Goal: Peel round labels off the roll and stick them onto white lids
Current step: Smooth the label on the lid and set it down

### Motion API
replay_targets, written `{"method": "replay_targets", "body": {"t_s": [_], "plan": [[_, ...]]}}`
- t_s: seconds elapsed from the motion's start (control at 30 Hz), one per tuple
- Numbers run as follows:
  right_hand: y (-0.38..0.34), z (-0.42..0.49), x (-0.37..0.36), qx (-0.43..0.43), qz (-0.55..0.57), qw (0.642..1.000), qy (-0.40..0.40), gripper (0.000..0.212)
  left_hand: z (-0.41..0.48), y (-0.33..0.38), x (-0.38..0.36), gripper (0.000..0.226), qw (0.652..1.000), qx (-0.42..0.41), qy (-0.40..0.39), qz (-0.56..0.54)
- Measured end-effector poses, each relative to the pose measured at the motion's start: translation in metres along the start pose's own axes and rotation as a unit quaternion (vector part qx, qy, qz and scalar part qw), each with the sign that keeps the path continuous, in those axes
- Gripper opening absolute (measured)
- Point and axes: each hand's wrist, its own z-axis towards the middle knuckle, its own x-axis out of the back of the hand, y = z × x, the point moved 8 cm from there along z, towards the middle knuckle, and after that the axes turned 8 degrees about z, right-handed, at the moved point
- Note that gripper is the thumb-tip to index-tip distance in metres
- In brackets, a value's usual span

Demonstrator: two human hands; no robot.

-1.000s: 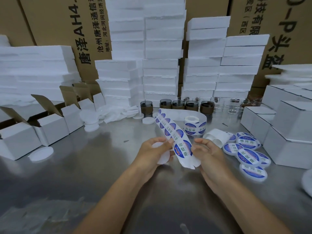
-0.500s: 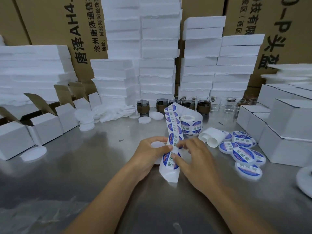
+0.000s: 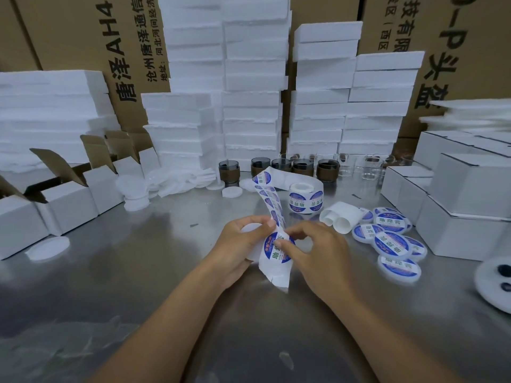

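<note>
Now your left hand (image 3: 235, 247) grips the lid (image 3: 249, 227) and strip (image 3: 269, 197); your right hand (image 3: 320, 252) pinches the flimsy, sticky label (image 3: 272, 254): peel from its edge gently.

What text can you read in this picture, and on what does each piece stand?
"唐泽AH4": left carton
"沧州唐泽通信": left carton
"河北河间经济": left carton
"技有限": right carton
"-P头盔": right carton
"助焊": round label; small print blurred
"助焊膏", upside down: label roll

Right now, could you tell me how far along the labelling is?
Done: several labelled lids lie at right. In hand: the left hand holds a bare lid and the strip; the right hand pinches a label. To do: the heap of bare lids behind.
</note>
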Motion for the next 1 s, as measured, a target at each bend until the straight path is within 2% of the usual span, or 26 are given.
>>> {"method": "replay_targets", "body": {"t_s": [0.23,0.4,0.5,0.57,0.63,0.77,0.87,0.93,1.0], "plan": [[-0.002,-0.002,-0.004,0.013,-0.01,1.0,-0.014,0.013,0.004,-0.001,0.007,0.006,0.999,-0.011,0.038,0.034],[-0.005,-0.003,-0.008,0.034,-0.014,0.999,-0.037,0.003,0.006,-0.002,0.011,0.006,0.996,-0.011,0.06,0.061],[-0.008,-0.003,-0.007,0.039,0.001,0.998,-0.04,0.007,0.007,-0.003,0.017,0.005,0.994,0.002,0.089,0.061],[-0.008,-0.002,-0.005,0.013,0.049,0.998,-0.032,0.017,0.006,-0.003,0.018,0.003,0.993,0.007,0.099,0.061],[-0.002,-0.001,0.0,-0.048,0.138,0.989,-0.001,0.024,0.005,-0.001,0.017,0.007,0.992,0.004,0.1,0.07],[0.014,0.004,0.015,-0.161,0.337,0.924,0.084,0.025,0.0,0.004,0.011,0.018,0.992,-0.014,0.089,0.092],[0.018,0.006,0.018,-0.193,0.426,0.878,0.104,0.027,-0.001,0.005,0.007,0.02,0.99,-0.016,0.075,0.118],[0.01,0.006,0.012,-0.172,0.447,0.875,0.071,0.019,-0.001,0.004,0.004,0.021,0.991,-0.013,0.061,0.119],[0.003,0.004,0.001,-0.146,0.414,0.898,0.021,0.014,0.0,0.004,0.003,0.019,0.987,-0.017,0.057,0.15]]}}
